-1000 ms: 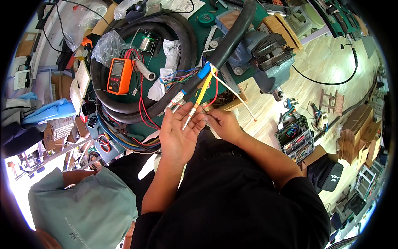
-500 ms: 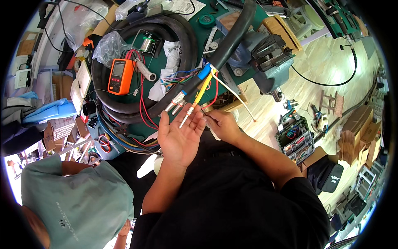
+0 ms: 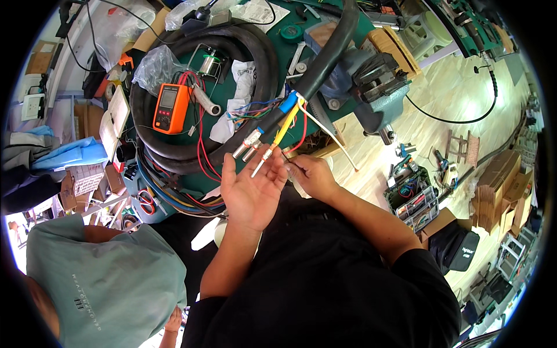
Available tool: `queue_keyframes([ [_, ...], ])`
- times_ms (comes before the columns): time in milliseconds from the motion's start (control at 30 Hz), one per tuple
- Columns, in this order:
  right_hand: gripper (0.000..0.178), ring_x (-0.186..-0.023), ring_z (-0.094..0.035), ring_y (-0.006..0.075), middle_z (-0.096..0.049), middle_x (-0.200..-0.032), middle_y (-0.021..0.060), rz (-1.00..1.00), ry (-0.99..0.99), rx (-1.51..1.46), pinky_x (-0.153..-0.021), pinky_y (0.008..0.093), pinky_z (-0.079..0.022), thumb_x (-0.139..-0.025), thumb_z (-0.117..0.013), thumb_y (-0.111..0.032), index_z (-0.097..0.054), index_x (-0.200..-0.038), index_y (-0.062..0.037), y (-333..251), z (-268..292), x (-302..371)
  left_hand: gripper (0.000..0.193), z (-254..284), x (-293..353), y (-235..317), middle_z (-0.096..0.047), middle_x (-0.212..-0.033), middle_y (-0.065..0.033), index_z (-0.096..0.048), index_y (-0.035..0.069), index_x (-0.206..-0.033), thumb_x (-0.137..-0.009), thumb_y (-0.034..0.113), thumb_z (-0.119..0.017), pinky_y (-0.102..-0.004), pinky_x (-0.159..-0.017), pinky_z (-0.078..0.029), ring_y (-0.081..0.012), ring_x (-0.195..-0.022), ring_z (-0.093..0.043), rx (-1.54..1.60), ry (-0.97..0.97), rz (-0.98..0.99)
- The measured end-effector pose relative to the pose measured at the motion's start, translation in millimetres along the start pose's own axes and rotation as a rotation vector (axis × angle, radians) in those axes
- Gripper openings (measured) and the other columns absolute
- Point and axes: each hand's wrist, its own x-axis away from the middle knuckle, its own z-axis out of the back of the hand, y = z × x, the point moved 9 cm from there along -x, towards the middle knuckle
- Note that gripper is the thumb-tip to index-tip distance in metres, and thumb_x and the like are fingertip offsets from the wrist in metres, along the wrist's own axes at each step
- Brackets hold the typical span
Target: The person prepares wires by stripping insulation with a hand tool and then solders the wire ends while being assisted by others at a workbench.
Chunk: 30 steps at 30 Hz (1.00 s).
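My left hand (image 3: 252,194) is palm up with its fingers stretched out. Across those fingers lies a yellow-sleeved wire (image 3: 284,129) with a bare white end. Beside them, my right hand (image 3: 315,178) is closed, thumb against forefinger; what it pinches is hidden. A thin red wire (image 3: 304,134) curves down toward the fingertips of both hands. The wires come out of a thick black cable (image 3: 331,52) wrapped in blue tape (image 3: 288,102). A loose white wire (image 3: 328,134) sticks out to the right. Silver metal connectors (image 3: 249,142) are just above my left fingertips.
A coiled black cable (image 3: 267,64) lies on the green bench with an orange meter (image 3: 169,108) on it. A bench vise (image 3: 380,98) is at the right edge. Toolbox (image 3: 412,200) and cardboard (image 3: 496,185) are on the floor. A person (image 3: 104,278) in grey-green is at left.
Both hands stay almost still, with the yellow-sleeved wire across my left fingers. The view has shifted slightly, and the person at the left has moved a little.
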Motion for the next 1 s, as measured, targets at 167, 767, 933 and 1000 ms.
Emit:
queue_keyframes([
  [167,0.014,-0.071,-0.063,0.0352,-0.065,-0.079,0.0142,-0.019,-0.005,0.012,-0.061,0.0422,-0.05,-0.087,-0.065,-0.018,-0.068,-0.089,-0.0041,-5.2,1.5,-0.8,0.071,2.1,-3.8,0.1,-0.052,-0.123,-0.0228,-0.045,-0.01,-0.128,-0.094,0.052,-0.049,-0.0396,-0.094,-0.046,-0.0285,-0.105,-0.056,0.075,-0.094,-0.002],
  [767,0.015,-0.074,-0.063,0.0375,-0.064,-0.079,0.0172,-0.03,0.02,-0.005,-0.063,0.0427,-0.05,-0.085,-0.067,-0.016,-0.066,-0.086,-0.0005,-2.4,1.4,0.7,0.067,6.6,-3.4,-3.9,-0.059,-0.118,-0.0202,-0.048,-0.004,-0.126,-0.094,0.055,-0.048,-0.0393,-0.091,-0.047,-0.0253,-0.099,-0.059,0.133,-0.127,0.006],
  [933,0.014,-0.074,-0.063,0.0378,-0.064,-0.08,0.0172,-0.033,0.006,0.021,-0.062,0.0427,-0.05,-0.085,-0.067,-0.015,-0.066,-0.086,-0.0015,-3.0,1.4,0.2,0.065,5.4,-2.8,-2.5,-0.059,-0.116,-0.0183,-0.051,-0.003,-0.124,-0.094,0.054,-0.047,-0.0385,-0.09,-0.047,-0.024,-0.096,-0.059,0.114,-0.119,-0.02],
  [1000,0.013,-0.073,-0.063,0.0378,-0.063,-0.08,0.0173,-0.028,0.013,0.018,-0.062,0.0427,-0.049,-0.085,-0.067,-0.015,-0.066,-0.086,-0.0016,-4.1,2.0,0.8,0.064,6.0,-2.4,-2.4,-0.059,-0.116,-0.0181,-0.051,-0.003,-0.123,-0.094,0.055,-0.048,-0.0385,-0.089,-0.047,-0.0236,-0.096,-0.059,0.1,-0.109,-0.022],
])
